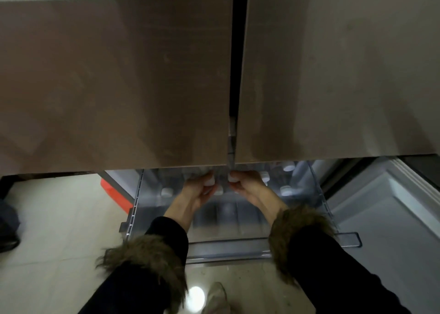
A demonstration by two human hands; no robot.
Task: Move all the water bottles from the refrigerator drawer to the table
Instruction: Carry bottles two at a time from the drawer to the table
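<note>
Left hand point(202, 190): reaches into the drawer point(228, 242), grip clamped on a white-capped bottle point(210, 181).
Right hand point(245, 187): grip clamped on another bottle point(232, 178).
Remaining bottles point(285, 190): upright, toward 2 o'clock in the drawer.

Above the fingers hang two closed brown doors point(114, 80); left of them, an orange object point(112, 190) on pale tiled floor point(59, 218).
</note>
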